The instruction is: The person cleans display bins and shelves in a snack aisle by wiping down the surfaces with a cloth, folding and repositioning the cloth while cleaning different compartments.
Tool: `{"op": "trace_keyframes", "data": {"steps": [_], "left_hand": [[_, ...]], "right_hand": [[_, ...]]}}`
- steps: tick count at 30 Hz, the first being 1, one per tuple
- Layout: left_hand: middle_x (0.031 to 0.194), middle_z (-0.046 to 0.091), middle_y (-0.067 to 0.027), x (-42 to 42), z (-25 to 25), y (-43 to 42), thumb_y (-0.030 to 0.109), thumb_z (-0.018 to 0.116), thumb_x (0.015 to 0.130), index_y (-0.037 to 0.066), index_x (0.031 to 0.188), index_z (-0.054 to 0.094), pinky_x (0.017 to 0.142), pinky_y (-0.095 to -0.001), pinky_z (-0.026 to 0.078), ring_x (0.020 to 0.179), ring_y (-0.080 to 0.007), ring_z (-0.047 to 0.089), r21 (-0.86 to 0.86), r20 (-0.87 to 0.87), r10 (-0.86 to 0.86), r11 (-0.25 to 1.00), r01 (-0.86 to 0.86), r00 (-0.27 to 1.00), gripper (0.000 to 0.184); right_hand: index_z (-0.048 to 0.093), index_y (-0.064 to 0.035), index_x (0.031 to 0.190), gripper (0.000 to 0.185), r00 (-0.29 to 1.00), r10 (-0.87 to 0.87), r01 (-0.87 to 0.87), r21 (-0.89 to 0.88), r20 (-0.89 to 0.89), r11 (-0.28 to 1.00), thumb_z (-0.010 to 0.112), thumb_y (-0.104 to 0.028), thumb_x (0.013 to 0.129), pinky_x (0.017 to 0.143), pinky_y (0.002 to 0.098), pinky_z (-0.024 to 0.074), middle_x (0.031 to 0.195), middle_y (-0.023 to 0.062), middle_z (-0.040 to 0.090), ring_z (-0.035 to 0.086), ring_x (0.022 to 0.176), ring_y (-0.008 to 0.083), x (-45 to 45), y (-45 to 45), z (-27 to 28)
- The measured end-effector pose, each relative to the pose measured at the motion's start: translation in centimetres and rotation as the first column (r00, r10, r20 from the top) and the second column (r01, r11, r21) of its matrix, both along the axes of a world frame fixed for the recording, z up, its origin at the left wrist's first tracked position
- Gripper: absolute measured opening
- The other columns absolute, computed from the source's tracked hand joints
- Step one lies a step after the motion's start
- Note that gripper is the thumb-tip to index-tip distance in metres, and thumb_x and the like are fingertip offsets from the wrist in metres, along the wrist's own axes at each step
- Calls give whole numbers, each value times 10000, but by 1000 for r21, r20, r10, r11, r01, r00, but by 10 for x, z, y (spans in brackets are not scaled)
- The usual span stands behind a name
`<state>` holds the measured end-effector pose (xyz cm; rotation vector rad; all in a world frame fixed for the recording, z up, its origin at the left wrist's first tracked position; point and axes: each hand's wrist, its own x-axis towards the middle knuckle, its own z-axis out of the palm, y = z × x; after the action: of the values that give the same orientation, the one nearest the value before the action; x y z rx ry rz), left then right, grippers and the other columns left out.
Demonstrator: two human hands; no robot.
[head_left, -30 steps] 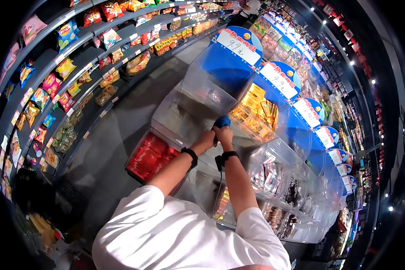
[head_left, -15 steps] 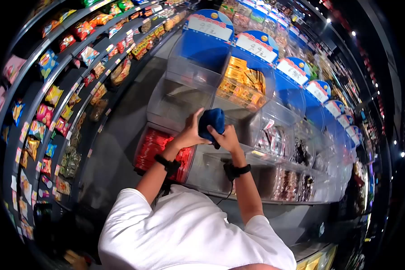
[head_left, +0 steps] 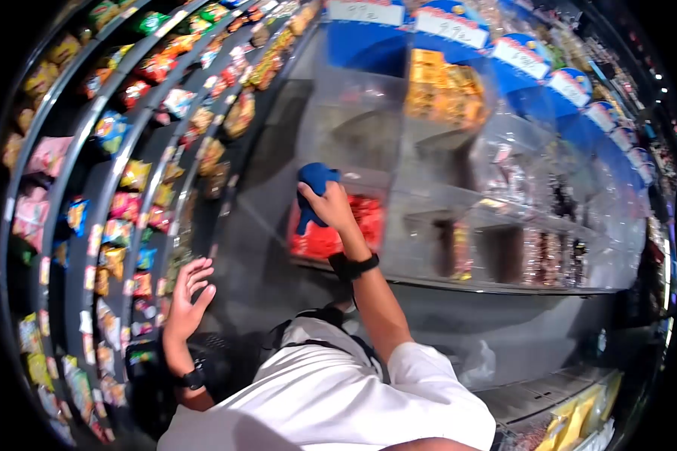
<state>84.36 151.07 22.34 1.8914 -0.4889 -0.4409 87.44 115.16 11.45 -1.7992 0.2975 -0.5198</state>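
Note:
A dark blue cloth [head_left: 315, 179] is held in my right hand [head_left: 329, 201], with part of it hanging down. The cloth is above the left edge of a clear bin of red packets [head_left: 365, 219]. My left hand [head_left: 190, 299] is empty, its fingers spread, in front of the snack shelves at the left. Each wrist wears a black band. Behind my right hand stand clear bins with bare insides [head_left: 351, 143], and gold packets [head_left: 444, 89] fill a bin further back.
Curved shelves [head_left: 111, 177] of bagged snacks run along the left. More clear bins with wrapped items [head_left: 553, 252] extend to the right, under blue price signs [head_left: 520, 59]. Grey floor [head_left: 257, 218] shows between shelves and bins. A low rack with yellow packs [head_left: 579, 413] is at the lower right.
My left hand has let go of the cloth and moved down and left. My right hand has carried the cloth leftward, over to the red packets' bin. The view has shifted too.

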Motion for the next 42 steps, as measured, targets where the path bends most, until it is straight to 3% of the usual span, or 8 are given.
{"op": "trace_keyframes", "data": {"steps": [8, 12, 18, 24, 27, 34, 36, 42], "left_hand": [[1568, 255, -162, 60, -65, 8, 130, 850, 626, 90, 1506, 242, 1165, -441, 276, 1468, -344, 208, 313, 354, -310, 928, 200, 883, 1071], [1172, 635, -216, 96, -76, 23, 162, 782, 720, 83, 1290, 499, 974, -435, 476, 1144, -377, 607, 177, 57, -343, 928, 328, 938, 642], [921, 547, -5, 222, -81, 87, -3, 741, 792, 55, 1144, 495, 720, -238, 424, 814, -78, 508, -292, 52, -141, 945, 150, 989, 433], [831, 489, -18, 308, -76, 109, 102, 789, 806, 68, 1251, 467, 664, -228, 417, 716, -73, 446, -82, -65, -462, 886, 457, 885, 551], [1046, 671, -184, 334, -104, 102, 147, 769, 789, 91, 1528, 93, 853, -419, 505, 987, -365, 657, 190, -120, -595, 772, 606, 795, 1003], [1318, 518, -275, 421, -129, 24, 150, 661, 847, 36, 1460, 305, 1004, -456, 434, 1146, -465, 542, 19, -495, -712, 563, 826, 497, 718], [1414, 417, -271, 436, -113, 7, 132, 634, 861, 0, 1446, 315, 1056, -471, 380, 1216, -469, 460, -184, 393, -518, 765, 617, 760, 680], [1509, 265, -231, 462, -82, -96, 86, 579, 876, 14, 1523, 157, 1156, -441, 222, 1379, -394, 306, -208, 420, -526, 737, 643, 740, 776]], "right_hand": [[585, 35, 689, 489, 628, 773, -771, -202, -91, 604, 687, -398, 891, 515, 369, 455, 565, 170, 526, 527, 473, 237, -26, 135, 54], [550, 24, 617, 531, 774, 600, -618, -446, -202, 648, 681, -412, 891, 492, 384, 447, 538, 186, 512, 531, 486, 360, -7, 150, 79], [526, 10, 1334, 663, 580, 814, -711, 505, 26, 490, 823, -231, 793, 1021, 319, 434, 1294, 81, 594, 538, 1157, 140, 63, 171, -5], [593, 0, 1194, 402, 813, 518, -455, 266, -265, 850, 752, -56, 829, 867, 294, 505, 1003, 34, 686, 578, 915, 92, 143, 257, -3], [652, 30, 1049, 267, 925, 271, -280, 5, -267, 960, 739, -41, 807, 766, 285, 510, 863, 83, 682, 585, 787, 97, 161, 257, 59], [459, -85, 1169, 542, 1000, 4, -5, 118, 6, 993, 796, -11, 751, 819, 272, 473, 1026, 41, 550, 578, 950, 115, 205, 229, 109], [456, -87, 999, 309, 952, -302, 267, 352, 49, 897, 721, -21, 857, 716, 217, 432, 866, -24, 511, 514, 851, 49, 235, 202, 97], [385, -90, 864, 272, 862, -443, 322, 411, 247, 853, 643, -89, 950, 684, 201, 373, 814, -30, 413, 402, 772, 40, 315, 101, 41]]}}
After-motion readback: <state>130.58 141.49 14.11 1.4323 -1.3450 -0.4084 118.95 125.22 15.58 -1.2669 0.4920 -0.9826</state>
